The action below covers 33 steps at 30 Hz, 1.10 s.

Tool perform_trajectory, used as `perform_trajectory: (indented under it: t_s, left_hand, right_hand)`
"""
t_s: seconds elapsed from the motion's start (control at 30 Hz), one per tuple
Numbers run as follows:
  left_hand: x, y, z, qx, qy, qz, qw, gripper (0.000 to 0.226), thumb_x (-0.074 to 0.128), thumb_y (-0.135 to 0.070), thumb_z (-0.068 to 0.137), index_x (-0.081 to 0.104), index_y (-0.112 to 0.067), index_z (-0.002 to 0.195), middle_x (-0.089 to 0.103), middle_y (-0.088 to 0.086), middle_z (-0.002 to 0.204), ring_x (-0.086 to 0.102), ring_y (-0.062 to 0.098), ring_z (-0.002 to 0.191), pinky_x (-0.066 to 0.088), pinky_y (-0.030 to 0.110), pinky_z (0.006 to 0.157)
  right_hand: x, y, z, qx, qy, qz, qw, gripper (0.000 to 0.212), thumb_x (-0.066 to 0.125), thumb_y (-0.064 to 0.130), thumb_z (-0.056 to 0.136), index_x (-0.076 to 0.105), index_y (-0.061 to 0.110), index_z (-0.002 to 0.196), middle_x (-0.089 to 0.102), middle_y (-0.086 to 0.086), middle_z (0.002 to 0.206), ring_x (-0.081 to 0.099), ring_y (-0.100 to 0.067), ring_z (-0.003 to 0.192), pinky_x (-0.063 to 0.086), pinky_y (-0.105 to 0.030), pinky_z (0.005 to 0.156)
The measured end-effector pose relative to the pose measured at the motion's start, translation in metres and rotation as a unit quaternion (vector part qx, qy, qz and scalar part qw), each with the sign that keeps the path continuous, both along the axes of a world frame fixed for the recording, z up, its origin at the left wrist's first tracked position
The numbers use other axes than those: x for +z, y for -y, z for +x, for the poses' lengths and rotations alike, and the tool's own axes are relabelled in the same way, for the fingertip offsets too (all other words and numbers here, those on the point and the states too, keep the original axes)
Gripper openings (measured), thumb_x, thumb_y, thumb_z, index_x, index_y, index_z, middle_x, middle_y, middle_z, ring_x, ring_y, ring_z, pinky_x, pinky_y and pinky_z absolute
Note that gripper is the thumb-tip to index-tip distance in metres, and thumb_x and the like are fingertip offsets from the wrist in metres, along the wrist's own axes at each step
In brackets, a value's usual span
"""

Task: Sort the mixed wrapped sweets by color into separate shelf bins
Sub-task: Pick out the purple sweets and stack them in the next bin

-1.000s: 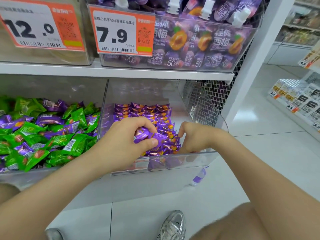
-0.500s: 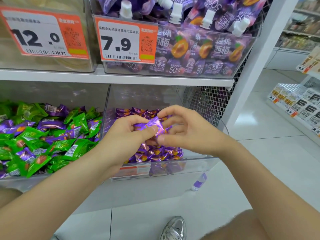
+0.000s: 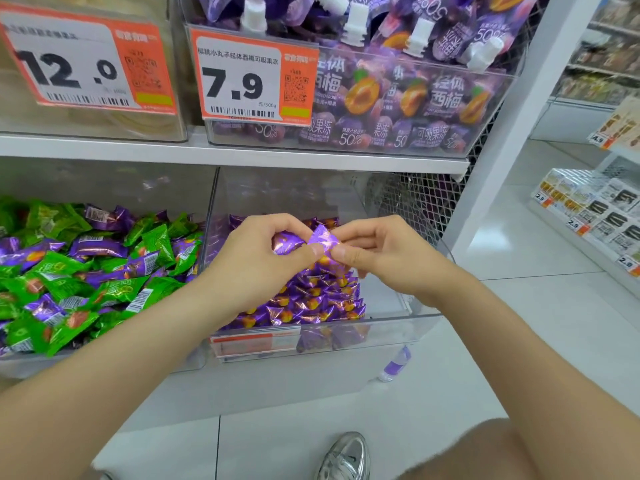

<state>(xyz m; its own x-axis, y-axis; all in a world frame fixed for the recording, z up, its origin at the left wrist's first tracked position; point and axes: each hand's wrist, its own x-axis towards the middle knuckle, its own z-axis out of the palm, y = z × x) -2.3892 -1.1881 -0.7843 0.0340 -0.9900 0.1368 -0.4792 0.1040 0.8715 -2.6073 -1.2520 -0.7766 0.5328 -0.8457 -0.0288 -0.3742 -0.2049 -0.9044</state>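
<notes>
Nearest me, a silver shoe (image 3: pixel 346 455) is planted on the floor tiles. Above it the two forearms converge, and the left hand (image 3: pixel 263 258) and right hand (image 3: pixel 384 258) meet thumb tip to thumb tip, both pinching one purple sweet (image 3: pixel 323 237). Its long axis runs left to right between them, and neither hand is nearer than the other. The left hand's curled fingers seem to hold more purple foil as well. The sweet hangs directly over the purple pile (image 3: pixel 311 299) in the right-hand clear bin (image 3: pixel 398 327), so I'd judge the coming move is a straight drop, with no sideways reach. To the left, the neighbouring bin (image 3: pixel 104 368) holds the mixed green and purple sweets (image 3: pixel 104 271). Higher and further back are the price tags (image 3: pixel 242 77)
</notes>
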Motion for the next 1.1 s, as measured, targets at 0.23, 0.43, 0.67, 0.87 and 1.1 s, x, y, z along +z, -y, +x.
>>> perform_trajectory:
  t_s: [0.23, 0.43, 0.67, 0.87, 1.1]
  left_hand:
    - [-0.02, 0.016, -0.002, -0.062, 0.186, 0.049, 0.979, 0.046, 0.054, -0.006, 0.096, 0.041, -0.024, 0.137, 0.061, 0.006, 0.096, 0.058, 0.015, 0.069, 0.046, 0.031, 0.053]
    - [-0.03, 0.034, 0.007, -0.035, 0.241, 0.023, 0.97, 0.038, 0.069, -0.013, 0.095, 0.051, -0.025, 0.126, 0.061, -0.002, 0.104, 0.052, 0.016, 0.094, 0.043, 0.03, 0.064]
    - [-0.035, 0.039, 0.007, -0.044, 0.25, -0.008, 0.967, 0.04, 0.068, -0.008, 0.091, 0.057, -0.028, 0.124, 0.061, -0.005, 0.114, 0.055, 0.019, 0.105, 0.051, 0.038, 0.088]
    - [-0.037, 0.038, 0.004, -0.048, 0.252, -0.013, 0.966, 0.039, 0.069, -0.01, 0.092, 0.056, -0.028, 0.124, 0.058, -0.006, 0.11, 0.055, 0.018, 0.102, 0.049, 0.035, 0.085]
    - [-0.037, 0.034, 0.004, -0.047, 0.25, -0.02, 0.967, 0.04, 0.071, -0.018, 0.096, 0.054, -0.036, 0.128, 0.048, -0.01, 0.106, 0.047, 0.014, 0.103, 0.034, 0.026, 0.083]
  right_hand:
    - [-0.041, 0.075, -0.01, -0.175, -0.284, -0.252, 0.908, 0.012, 0.074, 0.027, 0.094, 0.078, 0.019, 0.102, 0.074, -0.005, 0.089, 0.068, -0.026, 0.086, 0.055, -0.036, 0.083]
    - [-0.052, 0.111, 0.01, -0.202, -0.443, -0.334, 0.807, 0.024, 0.068, 0.012, 0.096, 0.069, 0.008, 0.119, 0.065, -0.025, 0.107, 0.067, -0.048, 0.096, 0.055, -0.046, 0.079]
    - [-0.072, 0.144, 0.017, -0.203, -0.471, -0.255, 0.82, 0.032, 0.067, -0.004, 0.09, 0.07, 0.005, 0.121, 0.068, -0.024, 0.115, 0.067, -0.045, 0.107, 0.059, -0.045, 0.089]
    - [-0.083, 0.155, 0.014, -0.188, -0.359, -0.217, 0.888, 0.024, 0.07, 0.003, 0.087, 0.08, 0.016, 0.104, 0.077, -0.01, 0.112, 0.07, -0.033, 0.105, 0.057, -0.037, 0.097]
    - [-0.092, 0.157, 0.006, -0.22, -0.339, -0.216, 0.889, 0.024, 0.079, 0.007, 0.083, 0.073, 0.007, 0.106, 0.072, -0.015, 0.104, 0.068, -0.036, 0.096, 0.058, -0.036, 0.081]
